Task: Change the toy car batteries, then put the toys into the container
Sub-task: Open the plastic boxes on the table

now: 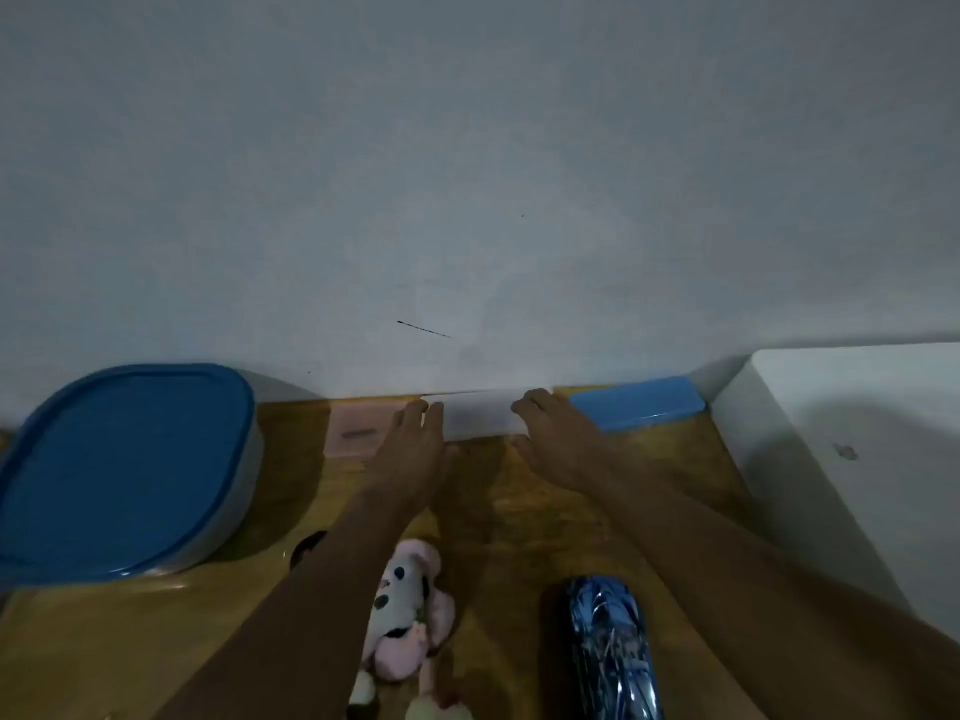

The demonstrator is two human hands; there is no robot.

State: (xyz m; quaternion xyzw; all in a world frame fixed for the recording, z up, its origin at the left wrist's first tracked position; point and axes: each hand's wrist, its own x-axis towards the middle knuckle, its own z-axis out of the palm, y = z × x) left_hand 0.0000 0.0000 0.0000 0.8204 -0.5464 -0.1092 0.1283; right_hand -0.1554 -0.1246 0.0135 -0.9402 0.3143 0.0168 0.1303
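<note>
Flanking a white box (480, 415), the left grip (415, 439) rests straight fingers against it, the right grip (550, 439) curls over its end; the toy car (608, 652) lies behind the right grip, toward the person.

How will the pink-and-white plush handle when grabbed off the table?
Likely floppy: the plush toy looks soft, its limbs sprawled loosely on the table. Probably light for its size. Its fuzzy fabric suggests it won't slip or roll.
</note>
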